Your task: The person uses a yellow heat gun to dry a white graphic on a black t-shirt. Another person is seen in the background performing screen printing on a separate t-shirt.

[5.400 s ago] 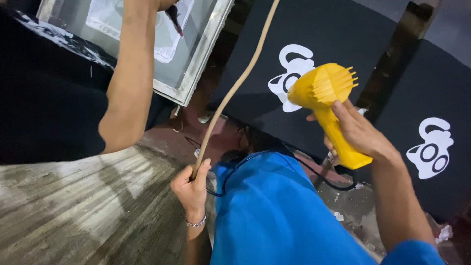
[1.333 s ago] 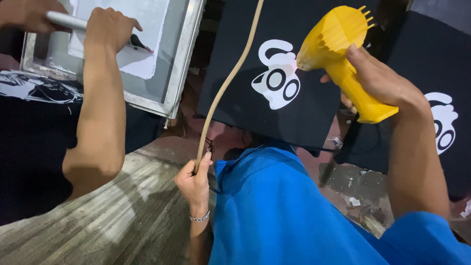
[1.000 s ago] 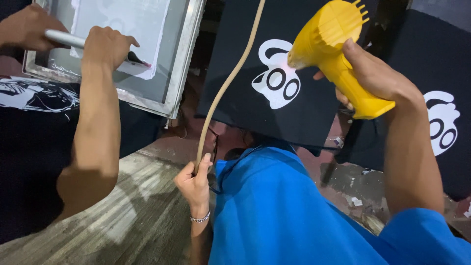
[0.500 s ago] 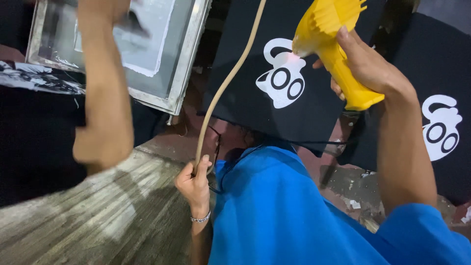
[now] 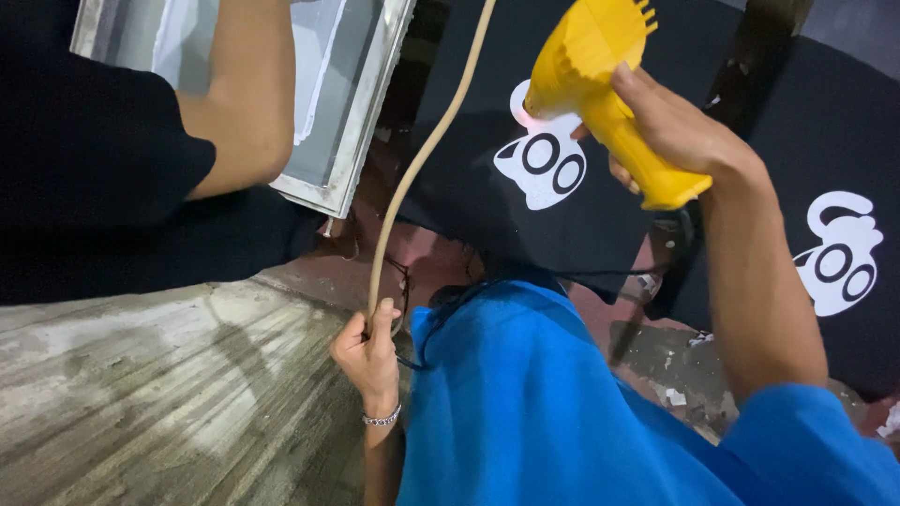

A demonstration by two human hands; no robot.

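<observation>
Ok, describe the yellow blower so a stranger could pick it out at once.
Start at the black cloth with the white two-ringed print at top centre. Just above that print, the right hand grips the yellow blower by its handle. Nothing else here is bright yellow, and its muzzle has comb-like teeth.

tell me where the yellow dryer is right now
In the head view the yellow dryer is upper right, held in the right hand, nozzle close over the white print on the black cloth.
</observation>
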